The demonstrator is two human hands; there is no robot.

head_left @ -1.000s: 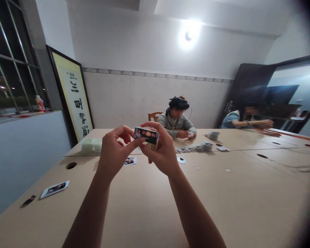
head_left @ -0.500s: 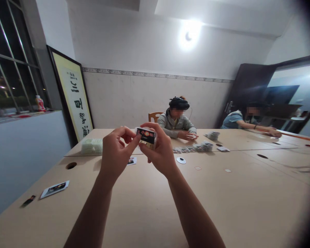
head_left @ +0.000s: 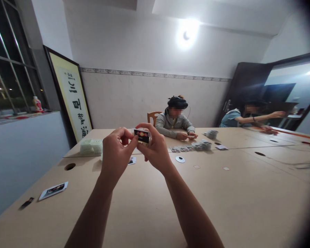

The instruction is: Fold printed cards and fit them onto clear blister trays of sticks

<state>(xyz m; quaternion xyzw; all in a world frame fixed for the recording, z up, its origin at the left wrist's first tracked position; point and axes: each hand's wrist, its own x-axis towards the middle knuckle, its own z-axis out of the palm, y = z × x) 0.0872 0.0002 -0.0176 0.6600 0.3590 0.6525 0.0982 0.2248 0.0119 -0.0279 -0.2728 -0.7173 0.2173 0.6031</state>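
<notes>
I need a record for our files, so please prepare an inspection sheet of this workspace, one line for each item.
Surface: pale table, seam and round holes visible.
Job's things: small black-labelled item, held above the table.
Clutter: white disc, pale stack, printed sheets.
Grips: left grip and right grip both hold the item.
Cables: faint thin lines on the right, probably cables.
Surroundings: person in grey, person in blue; bottle on sill.

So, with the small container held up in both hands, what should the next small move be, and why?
I'd probably have the left hand slide its thumb gently across the dark label: the thumb already rests at the label's left edge, and the right hand steadies the small container from the other side.
</notes>
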